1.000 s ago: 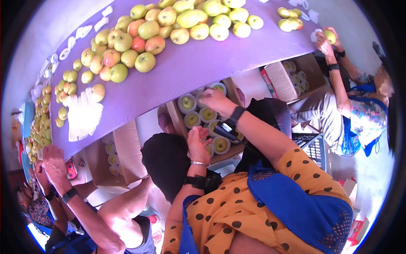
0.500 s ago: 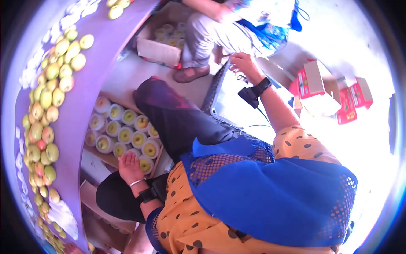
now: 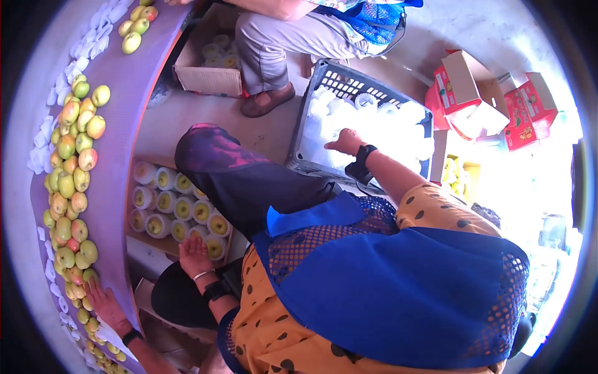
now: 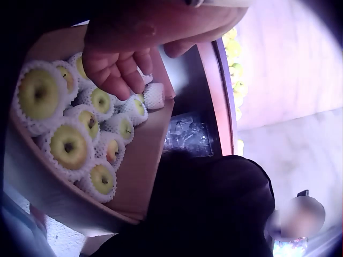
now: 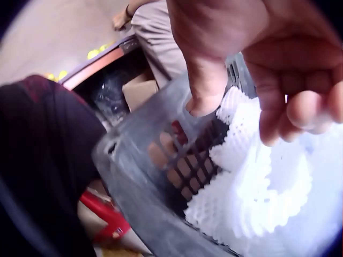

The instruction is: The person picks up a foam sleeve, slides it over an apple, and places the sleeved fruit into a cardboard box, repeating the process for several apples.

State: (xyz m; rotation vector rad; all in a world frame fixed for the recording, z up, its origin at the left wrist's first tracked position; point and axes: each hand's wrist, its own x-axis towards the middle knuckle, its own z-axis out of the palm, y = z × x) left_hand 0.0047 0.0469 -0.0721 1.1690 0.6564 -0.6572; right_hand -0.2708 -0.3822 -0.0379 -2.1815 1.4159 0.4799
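A cardboard box [image 3: 163, 244] under the table holds several yellow-green apples [image 3: 184, 209] in white foam nets. My left hand [image 3: 193, 252] hovers at the box's near edge, fingers loosely bent and holding nothing; the left wrist view shows those fingers [image 4: 115, 69] above the netted apples [image 4: 69, 147]. My right hand [image 3: 342, 142] reaches into a grey plastic crate [image 3: 324, 81] full of loose white foam nets [image 3: 386, 128]. In the right wrist view the thumb and fingers [image 5: 300, 107] are spread apart just above the foam nets [image 5: 252, 198], inside the crate wall [image 5: 139, 176].
A purple table [image 3: 118, 143] on the left carries several loose apples [image 3: 75, 181]; another person's hand [image 3: 106, 305] rests on it. A seated person [image 3: 280, 37] and a second apple box [image 3: 208, 78] are at the top. Red-and-white cartons [image 3: 467, 87] stand beside the crate.
My right hand has left the apple box and swung right to the crate of foam nets. The head has turned that way too. My left hand has stayed by the box.
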